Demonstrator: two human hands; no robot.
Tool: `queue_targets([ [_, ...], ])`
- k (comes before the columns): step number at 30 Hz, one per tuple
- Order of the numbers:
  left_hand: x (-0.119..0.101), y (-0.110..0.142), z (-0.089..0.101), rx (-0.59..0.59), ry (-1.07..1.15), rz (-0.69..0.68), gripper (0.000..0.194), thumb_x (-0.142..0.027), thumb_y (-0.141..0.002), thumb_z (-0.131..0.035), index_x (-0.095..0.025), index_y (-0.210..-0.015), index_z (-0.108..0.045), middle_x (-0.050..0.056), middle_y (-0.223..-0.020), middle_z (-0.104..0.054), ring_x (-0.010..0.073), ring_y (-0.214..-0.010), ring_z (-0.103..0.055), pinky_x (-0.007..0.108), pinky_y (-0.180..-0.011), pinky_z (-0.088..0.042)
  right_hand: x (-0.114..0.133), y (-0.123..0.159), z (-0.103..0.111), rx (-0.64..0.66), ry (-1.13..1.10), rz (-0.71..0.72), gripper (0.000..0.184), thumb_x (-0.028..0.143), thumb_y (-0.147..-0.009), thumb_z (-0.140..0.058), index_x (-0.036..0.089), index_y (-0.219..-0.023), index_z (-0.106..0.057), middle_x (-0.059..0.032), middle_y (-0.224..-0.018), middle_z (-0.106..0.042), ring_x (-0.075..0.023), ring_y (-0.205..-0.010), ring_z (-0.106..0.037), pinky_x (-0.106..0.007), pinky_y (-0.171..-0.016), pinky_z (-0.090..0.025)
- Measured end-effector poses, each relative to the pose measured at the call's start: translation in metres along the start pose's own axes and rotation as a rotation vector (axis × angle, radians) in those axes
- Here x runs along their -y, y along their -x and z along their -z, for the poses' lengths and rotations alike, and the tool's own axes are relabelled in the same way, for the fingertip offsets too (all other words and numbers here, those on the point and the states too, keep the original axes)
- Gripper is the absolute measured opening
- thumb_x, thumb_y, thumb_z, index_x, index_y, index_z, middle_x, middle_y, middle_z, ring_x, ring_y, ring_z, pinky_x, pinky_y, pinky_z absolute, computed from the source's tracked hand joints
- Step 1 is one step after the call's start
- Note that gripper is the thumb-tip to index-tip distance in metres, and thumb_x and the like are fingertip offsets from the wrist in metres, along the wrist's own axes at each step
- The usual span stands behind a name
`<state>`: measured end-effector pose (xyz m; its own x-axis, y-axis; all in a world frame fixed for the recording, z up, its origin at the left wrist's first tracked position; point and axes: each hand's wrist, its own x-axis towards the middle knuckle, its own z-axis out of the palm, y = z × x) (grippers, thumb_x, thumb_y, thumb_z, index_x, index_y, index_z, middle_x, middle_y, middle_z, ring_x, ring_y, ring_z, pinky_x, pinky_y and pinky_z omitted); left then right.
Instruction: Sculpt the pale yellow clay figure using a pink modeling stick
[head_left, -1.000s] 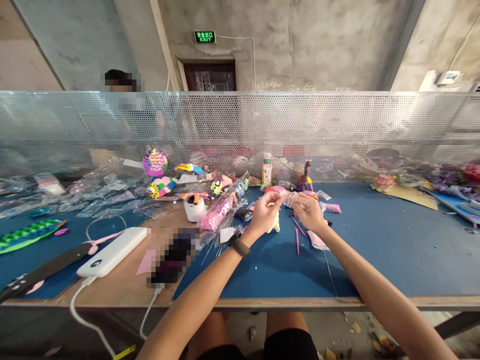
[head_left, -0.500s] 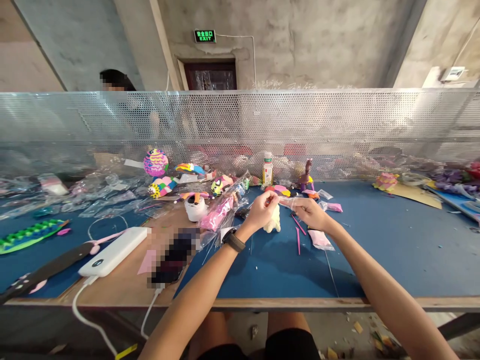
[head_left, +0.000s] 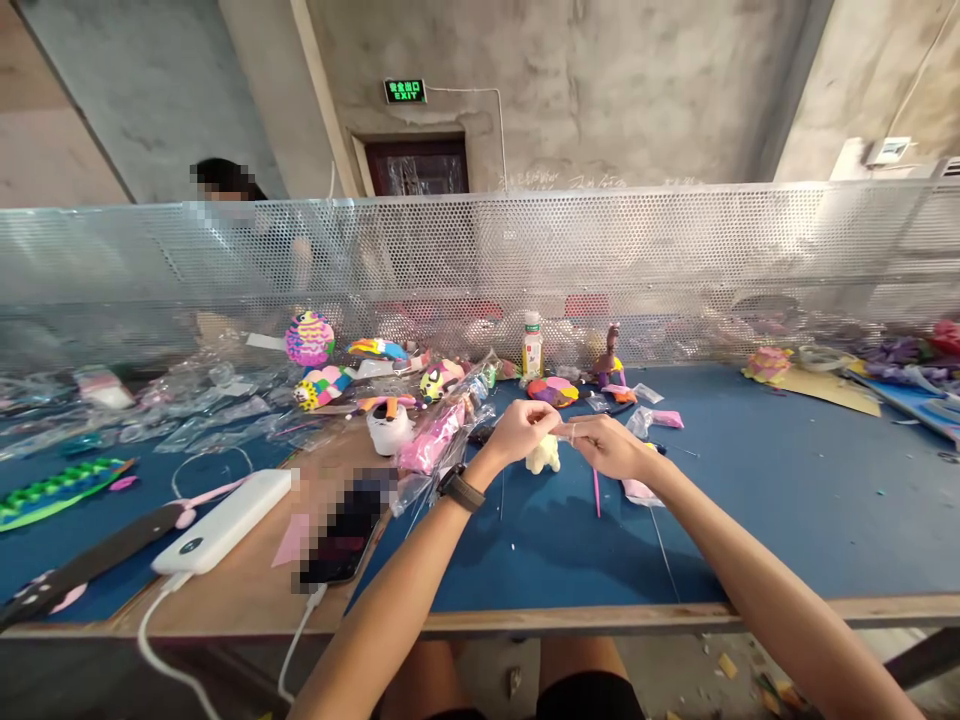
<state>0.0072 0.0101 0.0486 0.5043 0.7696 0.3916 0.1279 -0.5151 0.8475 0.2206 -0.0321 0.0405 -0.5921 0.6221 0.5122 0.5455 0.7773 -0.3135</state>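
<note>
Near the middle of the table, my left hand (head_left: 525, 430), with a dark watch on its wrist, is closed in a pinch. My right hand (head_left: 606, 446) is closed too, its fingertips meeting those of the left. Whatever lies between the fingers is too small or hidden to make out. Just below the fingertips is a lumpy cream-coloured clay figure (head_left: 543, 458), partly covered by my hands; I cannot tell whether they touch it. A pink modelling tool (head_left: 597, 493) lies below my right hand. A bag of pale pink clay (head_left: 640, 492) is partly hidden under the right wrist.
A bag of pink clay (head_left: 433, 440), a white tub (head_left: 390, 432) and several colourful clay figures lie left and behind. A bottle (head_left: 532, 348) stands near the perforated metal screen (head_left: 480, 250). Left are a phone (head_left: 345, 535) and a white power bank (head_left: 225, 522). A person sits beyond the screen.
My hands have come closer together, the right moving left and slightly down until the fingertips meet. The view has tilted slightly upward.
</note>
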Motion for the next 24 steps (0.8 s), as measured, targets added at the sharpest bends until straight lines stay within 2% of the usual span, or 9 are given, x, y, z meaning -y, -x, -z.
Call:
queue_targets([
  [5, 0.000, 0.001, 0.006, 0.180, -0.042, -0.012, 0.041, -0.053, -0.090, -0.069, -0.014, -0.076, -0.071, 0.006, -0.075, -0.070, 0.0139, -0.067, -0.058, 0.024, -0.062, -0.043, 0.006, 0.001, 0.011, 0.007, -0.141, -0.043, 0.041, 0.013, -0.091, -0.045, 0.018, -0.105, -0.084, -0.0062, -0.089, -0.074, -0.0162, -0.070, -0.061, -0.027, -0.066, -0.044],
  [8, 0.000, 0.001, 0.005, 0.226, -0.080, -0.040, 0.039, -0.049, -0.093, -0.066, -0.014, -0.076, -0.070, 0.006, -0.076, -0.071, 0.0141, -0.068, -0.060, 0.024, -0.064, -0.046, 0.014, 0.002, 0.017, 0.124, -0.297, -0.134, 0.035, 0.021, -0.092, -0.047, 0.015, -0.088, -0.081, -0.0053, -0.077, -0.071, -0.0165, -0.064, -0.059, -0.028, -0.063, -0.045],
  [10, 0.000, 0.001, 0.004, 0.183, -0.111, -0.073, 0.034, -0.044, -0.096, -0.064, -0.015, -0.078, -0.069, 0.006, -0.078, -0.071, 0.0146, -0.071, -0.062, 0.024, -0.068, -0.048, 0.020, 0.002, 0.017, 0.193, -0.328, -0.217, 0.037, 0.030, -0.098, -0.048, 0.014, -0.082, -0.078, -0.0022, -0.064, -0.064, -0.0145, -0.055, -0.053, -0.027, -0.057, -0.041],
  [11, -0.001, 0.001, 0.004, 0.141, -0.122, -0.090, 0.032, -0.042, -0.096, -0.063, -0.015, -0.080, -0.069, 0.005, -0.081, -0.072, 0.0151, -0.074, -0.062, 0.025, -0.070, -0.048, 0.023, 0.002, 0.015, 0.198, -0.300, -0.257, 0.036, 0.036, -0.099, -0.053, 0.014, -0.088, -0.078, 0.0000, -0.059, -0.061, -0.0134, -0.051, -0.049, -0.026, -0.055, -0.037],
  [12, -0.001, 0.000, 0.004, 0.092, -0.128, -0.106, 0.030, -0.040, -0.097, -0.062, -0.015, -0.082, -0.070, 0.006, -0.083, -0.072, 0.0157, -0.076, -0.063, 0.025, -0.072, -0.048, 0.025, 0.001, 0.012, 0.189, -0.248, -0.291, 0.034, 0.042, -0.098, -0.060, 0.014, -0.099, -0.079, 0.0023, -0.055, -0.060, -0.0128, -0.049, -0.047, -0.026, -0.053, -0.035],
  [15, -0.002, -0.001, 0.005, -0.052, -0.105, -0.143, 0.029, -0.040, -0.098, -0.061, -0.015, -0.083, -0.068, 0.006, -0.084, -0.072, 0.0169, -0.080, -0.064, 0.026, -0.074, -0.049, 0.030, -0.004, 0.004, 0.131, -0.118, -0.360, 0.051, 0.049, -0.092, -0.073, 0.016, -0.131, -0.072, 0.0068, -0.051, -0.057, -0.0129, -0.046, -0.047, -0.025, -0.053, -0.031],
  [18, -0.001, -0.003, 0.006, -0.135, -0.044, -0.130, 0.032, -0.044, -0.098, -0.061, -0.015, -0.085, -0.068, 0.005, -0.082, -0.070, 0.0159, -0.075, -0.061, 0.026, -0.070, -0.048, 0.029, -0.008, 0.003, 0.063, -0.191, -0.384, 0.044, 0.054, -0.102, -0.057, 0.016, -0.116, -0.075, 0.0053, -0.051, -0.056, -0.0132, -0.045, -0.048, -0.025, -0.052, -0.034],
  [20, -0.001, -0.004, 0.005, -0.178, -0.015, -0.116, 0.035, -0.048, -0.098, -0.061, -0.015, -0.088, -0.069, 0.005, -0.082, -0.069, 0.0153, -0.073, -0.059, 0.025, -0.067, -0.046, 0.027, -0.009, 0.007, 0.002, -0.259, -0.387, 0.047, 0.054, -0.106, -0.047, 0.016, -0.103, -0.075, 0.0034, -0.054, -0.058, -0.0134, -0.047, -0.051, -0.026, -0.052, -0.038],
  [24, -0.002, -0.003, 0.001, -0.214, 0.006, -0.109, 0.035, -0.049, -0.096, -0.064, -0.016, -0.088, -0.069, 0.003, -0.078, -0.065, 0.0136, -0.067, -0.053, 0.025, -0.061, -0.039, 0.024, -0.007, 0.013, -0.038, -0.280, -0.349, 0.047, 0.051, -0.108, -0.045, 0.016, -0.095, -0.075, -0.0014, -0.070, -0.071, -0.0122, -0.048, -0.054, -0.026, -0.052, -0.041],
])
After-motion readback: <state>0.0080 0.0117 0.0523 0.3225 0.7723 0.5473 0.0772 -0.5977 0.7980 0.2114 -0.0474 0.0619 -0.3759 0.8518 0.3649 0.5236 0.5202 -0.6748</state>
